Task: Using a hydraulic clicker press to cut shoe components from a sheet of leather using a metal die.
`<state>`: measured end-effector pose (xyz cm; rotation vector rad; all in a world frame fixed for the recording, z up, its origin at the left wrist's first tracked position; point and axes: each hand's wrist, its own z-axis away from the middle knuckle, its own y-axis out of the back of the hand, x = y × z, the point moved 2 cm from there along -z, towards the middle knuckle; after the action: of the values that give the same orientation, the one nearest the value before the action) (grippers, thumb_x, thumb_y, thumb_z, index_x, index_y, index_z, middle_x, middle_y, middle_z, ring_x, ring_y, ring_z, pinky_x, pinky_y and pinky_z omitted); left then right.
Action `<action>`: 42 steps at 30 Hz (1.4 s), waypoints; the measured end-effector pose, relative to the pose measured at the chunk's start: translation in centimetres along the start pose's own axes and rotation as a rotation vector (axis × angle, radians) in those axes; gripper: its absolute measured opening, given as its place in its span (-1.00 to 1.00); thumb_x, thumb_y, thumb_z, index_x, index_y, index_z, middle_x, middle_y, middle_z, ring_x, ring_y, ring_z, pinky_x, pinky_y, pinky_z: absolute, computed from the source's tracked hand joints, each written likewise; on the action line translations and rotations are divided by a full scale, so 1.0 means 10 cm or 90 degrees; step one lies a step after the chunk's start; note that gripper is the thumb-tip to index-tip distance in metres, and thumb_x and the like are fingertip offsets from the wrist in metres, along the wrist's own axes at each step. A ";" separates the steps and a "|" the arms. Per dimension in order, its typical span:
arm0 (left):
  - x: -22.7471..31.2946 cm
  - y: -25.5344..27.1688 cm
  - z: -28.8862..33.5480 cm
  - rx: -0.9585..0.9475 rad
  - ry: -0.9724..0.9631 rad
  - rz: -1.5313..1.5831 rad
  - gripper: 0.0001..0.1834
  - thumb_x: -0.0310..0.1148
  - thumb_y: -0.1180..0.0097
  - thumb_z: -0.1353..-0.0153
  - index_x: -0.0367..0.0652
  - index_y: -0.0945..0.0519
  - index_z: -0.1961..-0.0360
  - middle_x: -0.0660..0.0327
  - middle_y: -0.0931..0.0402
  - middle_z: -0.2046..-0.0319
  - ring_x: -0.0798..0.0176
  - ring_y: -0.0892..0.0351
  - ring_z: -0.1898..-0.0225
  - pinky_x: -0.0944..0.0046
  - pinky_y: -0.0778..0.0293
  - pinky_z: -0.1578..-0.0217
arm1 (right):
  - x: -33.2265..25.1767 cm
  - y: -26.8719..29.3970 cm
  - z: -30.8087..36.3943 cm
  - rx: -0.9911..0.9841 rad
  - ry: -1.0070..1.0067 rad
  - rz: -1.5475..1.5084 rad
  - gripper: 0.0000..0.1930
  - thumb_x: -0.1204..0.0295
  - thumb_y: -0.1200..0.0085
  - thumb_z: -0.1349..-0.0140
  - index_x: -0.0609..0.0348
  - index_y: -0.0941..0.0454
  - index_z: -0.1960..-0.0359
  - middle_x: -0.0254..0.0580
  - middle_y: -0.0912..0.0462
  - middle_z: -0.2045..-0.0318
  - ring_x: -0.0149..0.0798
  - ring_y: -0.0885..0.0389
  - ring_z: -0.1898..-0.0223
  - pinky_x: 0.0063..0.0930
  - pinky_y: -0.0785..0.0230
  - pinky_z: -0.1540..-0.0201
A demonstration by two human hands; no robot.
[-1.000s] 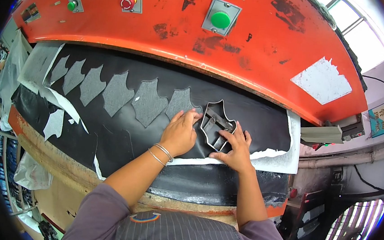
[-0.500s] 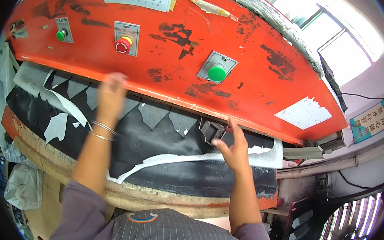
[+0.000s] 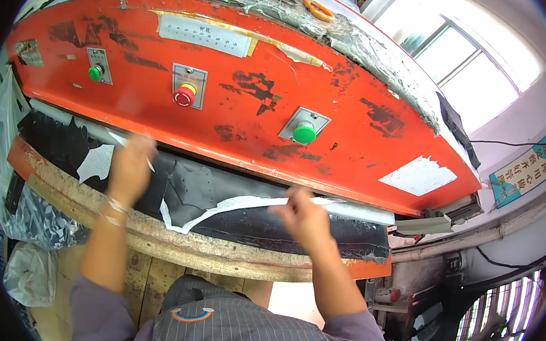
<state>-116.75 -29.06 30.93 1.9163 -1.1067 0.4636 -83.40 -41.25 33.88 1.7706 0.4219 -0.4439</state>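
A black sheet with a ragged white edge (image 3: 198, 187) lies on the dark work surface (image 3: 306, 237), under the front of the red machine. My right hand (image 3: 304, 218) is closed at the sheet's white edge, fingers curled in and partly smeared. Further left, my left hand (image 3: 131, 169) is bent into a blurred fist close to the machine's lower rim. Thin white bits stick out on both sides of it, but what it holds is hidden. Beside it lies a white scrap (image 3: 96, 163). No metal cutting die shows now.
The red machine front (image 3: 238, 120) carries a red stop button (image 3: 184, 95) and green buttons, one of them large (image 3: 304, 132). Orange-handled pliers (image 3: 316, 8) rest on top. A wooden edge (image 3: 227, 260) runs along my side; clear plastic bags (image 3: 31, 273) hang at the left.
Both hands have closed from a more open pose. The metal die near my right hand is out of sight. The sheet's cut-out, toothed far edge no longer shows. My view has shifted.
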 end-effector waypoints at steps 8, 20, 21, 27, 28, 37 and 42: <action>1.28 -0.94 1.78 -0.425 -0.068 0.016 -0.80 -0.27 -0.10 -0.16 -0.17 -0.63 0.33 0.11 -0.54 0.40 0.01 -0.53 0.29 0.07 -0.47 0.23 | 0.21 -0.48 1.40 -0.237 0.176 0.093 -0.48 0.19 -0.35 0.13 0.19 -0.48 0.16 -0.10 -0.53 0.19 -0.02 -0.50 0.09 -0.19 -0.37 0.05; 1.52 -1.42 1.62 -0.419 -0.031 -0.039 -0.80 -0.29 -0.18 -0.07 -0.21 -0.66 0.40 0.06 -0.56 0.45 -0.01 -0.53 0.35 0.10 -0.45 0.26 | 0.81 -0.16 0.98 -0.243 0.203 0.021 -0.66 0.23 -0.24 0.04 0.23 -0.54 0.33 -0.04 -0.60 0.35 -0.01 -0.57 0.27 -0.27 -0.45 0.12; 1.49 -1.46 1.52 -0.460 -0.005 -0.036 -0.77 -0.26 -0.20 -0.08 -0.23 -0.67 0.40 0.05 -0.58 0.44 -0.01 -0.55 0.36 0.13 -0.46 0.27 | 0.90 -0.09 0.74 -0.353 0.125 -0.003 -0.59 0.14 -0.25 0.02 0.21 -0.55 0.26 0.03 -0.60 0.25 0.03 -0.56 0.18 -0.22 -0.44 0.08; 1.33 -1.92 1.22 -0.512 0.305 0.173 -0.80 -0.33 -0.16 -0.19 -0.26 -0.67 0.36 0.16 -0.61 0.42 0.29 -0.56 0.41 0.33 -0.45 0.32 | 1.52 0.00 -0.62 -0.175 -0.095 0.117 -0.24 -0.10 -0.25 0.05 -0.22 -0.34 -0.23 0.26 0.03 -0.36 0.28 -0.01 -0.34 0.22 -0.22 -0.10; 1.40 -2.04 1.18 -0.490 0.338 0.243 -0.83 -0.38 -0.12 -0.23 -0.27 -0.66 0.30 0.25 -0.59 0.43 0.36 -0.53 0.39 0.36 -0.44 0.32 | 1.61 -0.03 -0.72 -0.206 -0.135 0.119 -0.23 -0.10 -0.26 0.05 -0.24 -0.31 -0.24 0.25 0.12 -0.39 0.28 0.04 -0.36 0.25 -0.18 -0.11; 1.89 -3.07 0.85 -0.184 0.464 0.581 -0.45 -0.15 0.13 -0.41 -0.28 -0.23 -0.28 0.09 -0.38 -0.12 0.30 -0.40 -0.09 0.25 -0.29 -0.13 | 1.88 0.15 0.00 -0.044 0.051 -0.182 -0.45 0.09 -0.25 0.10 -0.03 -0.52 0.02 0.40 -0.21 -0.14 0.28 -0.21 -0.18 0.18 -0.18 -0.11; 2.29 -3.06 1.28 -0.284 0.598 0.809 -0.46 0.00 0.23 -0.42 -0.30 -0.43 -0.06 0.08 -0.53 0.07 0.18 -0.57 0.06 0.19 -0.48 0.01 | 1.92 0.22 0.73 -0.162 0.091 -0.434 -0.43 0.08 -0.15 -0.05 0.16 -0.49 -0.05 0.56 -0.10 -0.15 0.43 -0.05 -0.26 0.08 -0.01 -0.28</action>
<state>-79.94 -43.98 23.84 0.2618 -1.4227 1.4377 -66.25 -47.93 24.36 1.3819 1.1450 -0.7021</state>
